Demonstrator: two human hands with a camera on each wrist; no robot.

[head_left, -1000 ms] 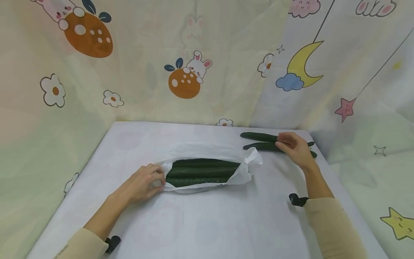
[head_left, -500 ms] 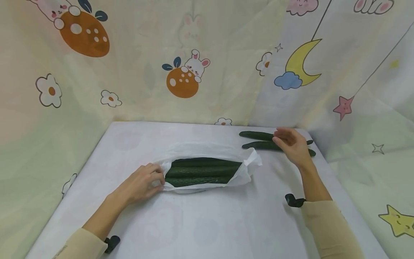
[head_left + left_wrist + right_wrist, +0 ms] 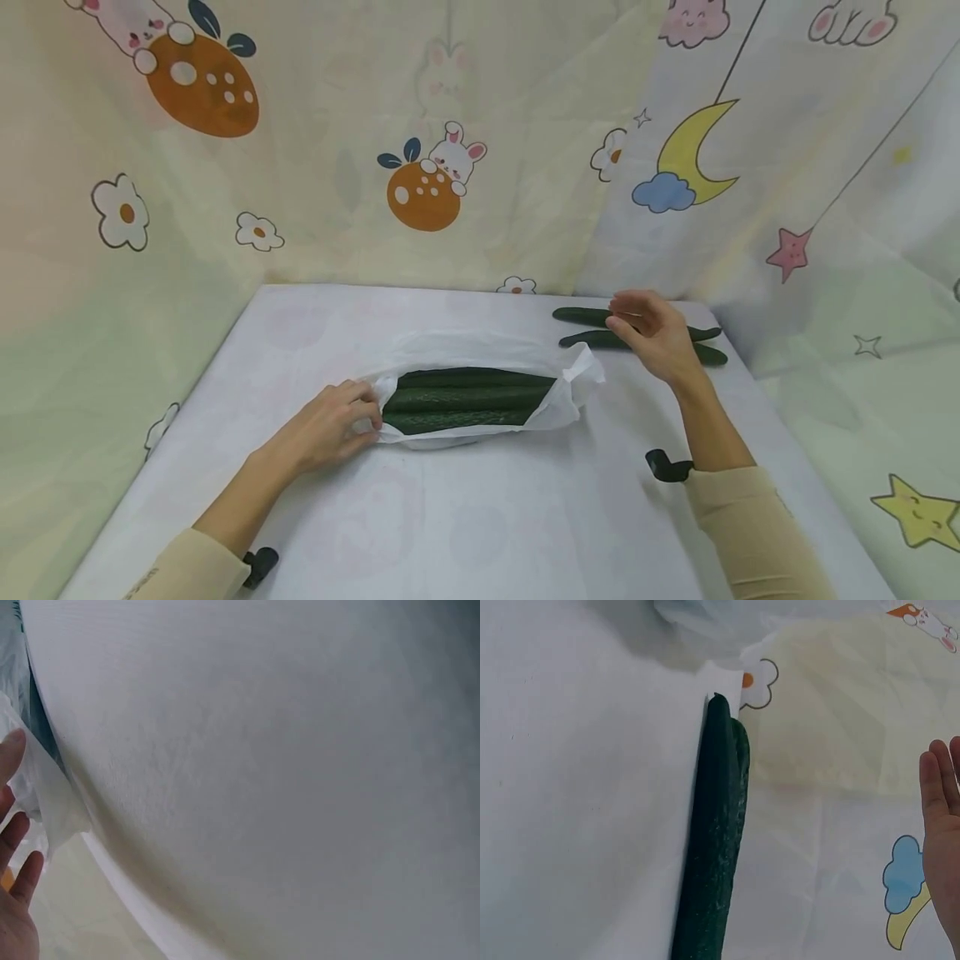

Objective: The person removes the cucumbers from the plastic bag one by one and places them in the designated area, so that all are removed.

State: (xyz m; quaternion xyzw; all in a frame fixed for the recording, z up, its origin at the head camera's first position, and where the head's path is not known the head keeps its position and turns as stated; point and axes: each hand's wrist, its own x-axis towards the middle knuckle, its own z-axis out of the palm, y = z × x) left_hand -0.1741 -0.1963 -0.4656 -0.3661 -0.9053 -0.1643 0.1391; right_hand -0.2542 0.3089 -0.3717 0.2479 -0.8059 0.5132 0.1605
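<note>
Several dark green cucumbers (image 3: 468, 398) lie side by side in a thin white plastic bag (image 3: 566, 404), its mouth at the left and its right end twisted. My left hand (image 3: 337, 423) pinches the bag's edge at that mouth; in the left wrist view, the thumb and fingers of this hand (image 3: 16, 900) are on the film (image 3: 56, 814). My right hand (image 3: 651, 337) is open above two loose cucumbers (image 3: 583, 316), hiding their middles. Seen from the right wrist, these cucumbers (image 3: 709, 847) lie apart from the open hand (image 3: 945, 817).
The table (image 3: 480, 508) has a white cover. A patterned cloth (image 3: 322, 150) hangs close behind its back edge and along both sides. Beige sleeves (image 3: 757, 517) with black wrist mounts (image 3: 667, 466) cover the forearms.
My right hand has moved to the left over the loose cucumbers, uncovering more of their right ends. My left hand and the bag have stayed in place.
</note>
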